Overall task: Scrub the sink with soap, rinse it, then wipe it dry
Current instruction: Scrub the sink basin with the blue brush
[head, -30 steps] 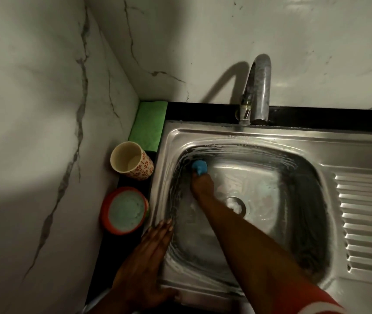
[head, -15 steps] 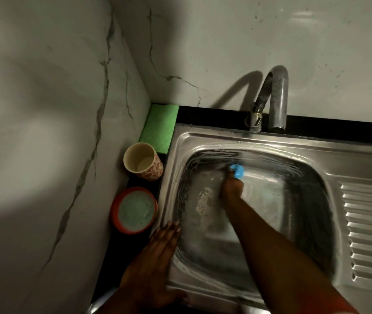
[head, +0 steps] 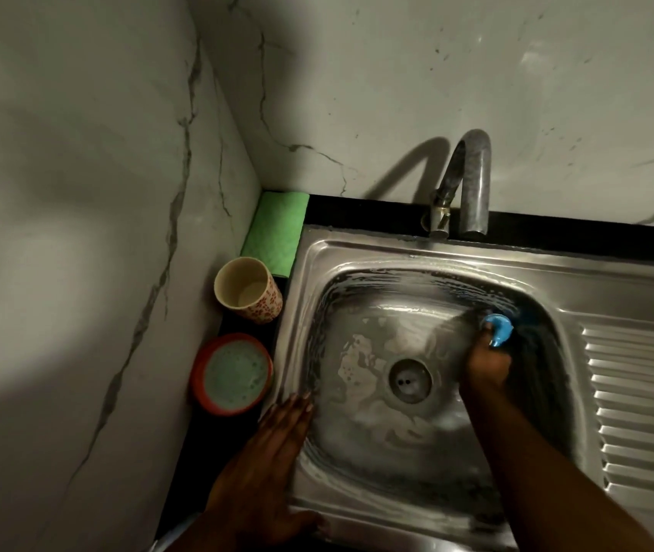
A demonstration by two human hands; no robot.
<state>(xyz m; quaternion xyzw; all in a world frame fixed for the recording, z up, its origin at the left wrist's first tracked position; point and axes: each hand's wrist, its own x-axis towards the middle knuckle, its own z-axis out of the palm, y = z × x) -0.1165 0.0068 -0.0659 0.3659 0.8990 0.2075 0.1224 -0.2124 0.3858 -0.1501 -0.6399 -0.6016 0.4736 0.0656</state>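
Note:
A stainless steel sink [head: 361,253] fills the right of the view, its basin wet and streaked with soap foam around the drain [head: 410,380]. My right hand [head: 486,366] reaches into the basin and grips a blue scrubber [head: 497,327], pressed against the far right wall of the basin. My left hand [head: 273,460] lies flat with straight fingers on the sink's front left rim. A grey tap [head: 465,185] curves over the back edge.
A folded green cloth [head: 275,233] lies in the back left corner of the black counter. A floral paper cup [head: 247,290] and a red tub of soap paste [head: 232,374] stand left of the sink. Marble walls close in at left and back. A ribbed drainboard [head: 644,408] extends right.
My right hand has swept the blue scrubber from the basin's far left across to its far right. The drain is now uncovered. My left hand has stayed on the rim.

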